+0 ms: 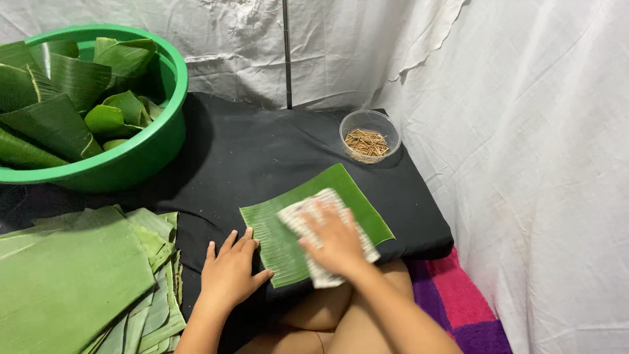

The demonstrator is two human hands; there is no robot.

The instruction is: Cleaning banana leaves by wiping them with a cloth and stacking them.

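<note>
white cloth (537, 131) hangs as a backdrop behind and to the right of the work area, wrinkled and draped down to the floor, with a thin dark rod (286, 52) standing upright against it. a black padded counter (262, 151) lies low in front of the person, whose bare knees show under its near edge. a pink and purple mat (458, 301) lies beneath the counter's right corner.

on the counter a rectangular piece of banana leaf (357, 196) lies flat, turned at an angle. the right hand (334, 239) rests on a white patterned cloth (308, 213) that lies across the leaf; its grip is spread, fingers flat and pressing the cloth down rather than pinching it. the fingers look slightly blurred. the left hand (229, 269) lies palm down on the black counter just beside the leaf's left near corner, fingers extended and loosely together, the fingertips at the leaf's edge; it clasps nothing.

a small clear plastic bowl (370, 136) of short wooden sticks stands near the far right corner of the counter, apart from the leaf. a large green plastic basin (141, 157) sits at the far left, filled with curled and folded banana leaf pieces (59, 98). at the near left a stack of flat cut leaves (78, 282) lies overlapping, close to the left forearm. between the basin, the stack and the leaf being worked on, the black surface is bare, so nothing crowds either hand.
</note>
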